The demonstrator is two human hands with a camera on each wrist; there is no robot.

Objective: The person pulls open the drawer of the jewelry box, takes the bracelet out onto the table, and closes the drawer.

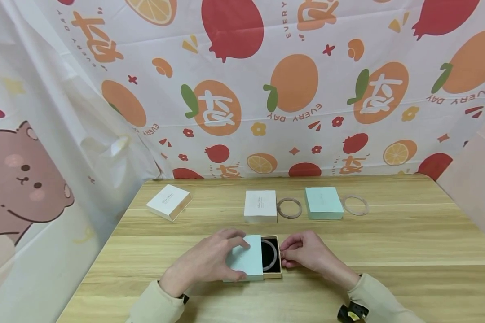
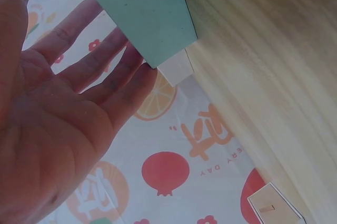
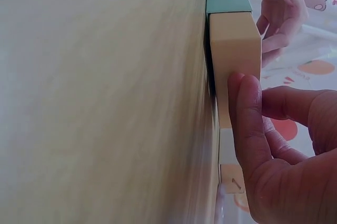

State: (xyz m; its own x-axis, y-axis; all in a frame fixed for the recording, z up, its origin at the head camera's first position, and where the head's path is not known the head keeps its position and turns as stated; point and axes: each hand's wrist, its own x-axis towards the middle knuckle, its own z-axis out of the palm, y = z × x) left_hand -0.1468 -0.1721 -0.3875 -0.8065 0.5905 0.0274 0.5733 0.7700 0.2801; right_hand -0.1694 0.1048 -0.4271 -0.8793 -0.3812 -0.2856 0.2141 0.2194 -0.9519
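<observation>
A mint-green box sleeve [image 1: 250,258] lies on the table with its tan-edged drawer [image 1: 272,275] slid partway out to the right. Inside, on the black lining, sits a pale bangle [image 1: 274,255], its left part hidden under the sleeve. My left hand [image 1: 210,258] grips the sleeve across its top, thumb at the near edge and fingers at the far side. At the drawer's outer end, my right hand [image 1: 307,252] pinches with thumb and fingertips; the pinched spot is covered by the fingers. In the right wrist view, the fingertips [image 3: 247,90] lie against the drawer's tan end.
Along the back of the table stand a tilted white box [image 1: 169,201], another white box [image 1: 260,206] with a dark translucent bangle [image 1: 289,216] beside it, and a mint box [image 1: 324,203] with a clear bangle [image 1: 355,213]. A fruit-print curtain [image 1: 242,107] hangs behind.
</observation>
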